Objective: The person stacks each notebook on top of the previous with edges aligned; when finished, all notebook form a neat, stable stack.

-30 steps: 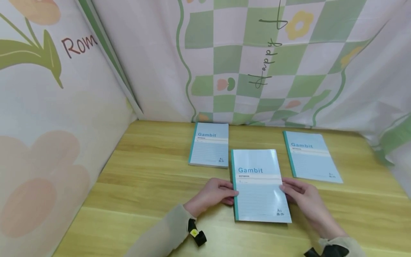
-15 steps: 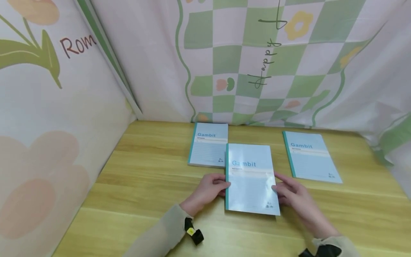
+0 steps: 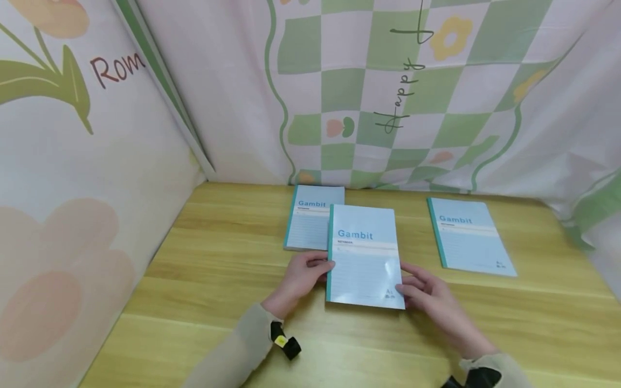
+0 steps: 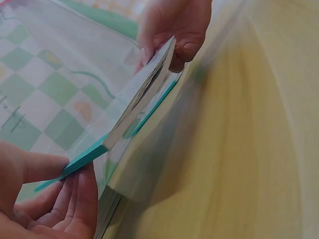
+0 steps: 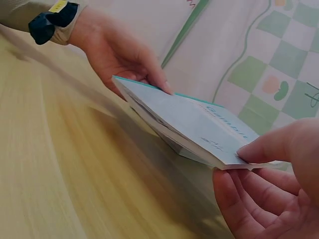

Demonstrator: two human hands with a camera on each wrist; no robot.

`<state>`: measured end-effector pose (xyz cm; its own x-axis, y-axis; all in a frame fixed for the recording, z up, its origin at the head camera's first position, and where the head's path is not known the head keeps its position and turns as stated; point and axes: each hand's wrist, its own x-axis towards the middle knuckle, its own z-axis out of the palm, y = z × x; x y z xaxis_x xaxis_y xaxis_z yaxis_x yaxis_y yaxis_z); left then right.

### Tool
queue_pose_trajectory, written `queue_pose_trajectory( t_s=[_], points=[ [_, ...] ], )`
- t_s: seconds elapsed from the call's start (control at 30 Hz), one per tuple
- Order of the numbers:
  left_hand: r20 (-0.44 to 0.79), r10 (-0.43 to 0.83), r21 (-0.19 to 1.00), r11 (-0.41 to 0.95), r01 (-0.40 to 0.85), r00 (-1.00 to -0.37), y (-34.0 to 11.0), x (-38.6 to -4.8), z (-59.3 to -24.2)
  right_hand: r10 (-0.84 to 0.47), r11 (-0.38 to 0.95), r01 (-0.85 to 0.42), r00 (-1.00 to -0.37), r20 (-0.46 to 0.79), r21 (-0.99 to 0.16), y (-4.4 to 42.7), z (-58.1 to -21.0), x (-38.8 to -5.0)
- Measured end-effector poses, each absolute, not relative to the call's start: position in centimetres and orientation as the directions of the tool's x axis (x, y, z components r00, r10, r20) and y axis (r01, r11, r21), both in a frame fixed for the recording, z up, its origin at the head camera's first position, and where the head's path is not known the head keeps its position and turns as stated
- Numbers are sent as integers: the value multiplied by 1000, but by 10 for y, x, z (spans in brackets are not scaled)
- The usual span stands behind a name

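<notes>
A light-blue notebook [image 3: 364, 269] with a teal spine hangs above the table between both hands. My left hand [image 3: 302, 277] pinches its spine edge, thumb on the cover and fingers underneath, as the left wrist view shows on the spine [image 4: 89, 155]. Its opposite edge is pinched by my right hand [image 3: 436, 302]; in the right wrist view the thumb presses on the cover [image 5: 189, 119]. Behind and to the left, a second notebook [image 3: 310, 221] lies flat, its right part hidden by the held one. A third notebook [image 3: 473, 242] lies to the right.
The wooden table [image 3: 208, 269] meets a checkered curtain [image 3: 378, 91] at the back. On the left stands a printed fabric wall [image 3: 97, 178]. Black straps [image 3: 286, 340] sit at both wrists.
Both hands have carried the held notebook left and away from me, so it now covers part of the left notebook in the head view. The two lying notebooks stay put.
</notes>
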<state>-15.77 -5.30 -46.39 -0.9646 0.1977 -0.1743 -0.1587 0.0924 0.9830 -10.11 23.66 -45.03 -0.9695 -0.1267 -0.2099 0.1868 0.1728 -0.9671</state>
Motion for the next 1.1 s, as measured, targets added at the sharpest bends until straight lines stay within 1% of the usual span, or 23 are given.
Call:
queue_pose_trajectory(
  t_s=[0.17, 0.3, 0.47, 0.63, 0.8, 0.93, 1.1],
  points=[
    [-184, 174, 981, 95, -170, -967, -61, -160, -460, -148, 176, 172, -969, -199, -969, 230, -451, -102],
    [-182, 167, 981, 94, -168, -969, -66, -163, -458, -134, 219, 161, -972, -193, -962, 223, -451, -103],
    [-174, 168, 984, 62, -166, -970, -73, -165, -457, -88, 256, 185, -973, -214, -949, 214, -453, -105],
    [-161, 228, 987, 39, -157, -960, -79, -165, -457, -69, 236, 209, -971, -231, -949, 208, -454, -107],
    [-177, 275, 983, 103, -154, -945, -87, -164, -456, -57, 202, 219, -970, -235, -955, 206, -452, -110],
    [-183, 276, 980, 129, -152, -944, -93, -162, -457, -62, 193, 208, -973, -223, -959, 204, -452, -113],
    [-162, 230, 985, 87, -146, -959, -100, -162, -461, -65, 192, 179, -979, -195, -965, 198, -453, -117]
  ],
)
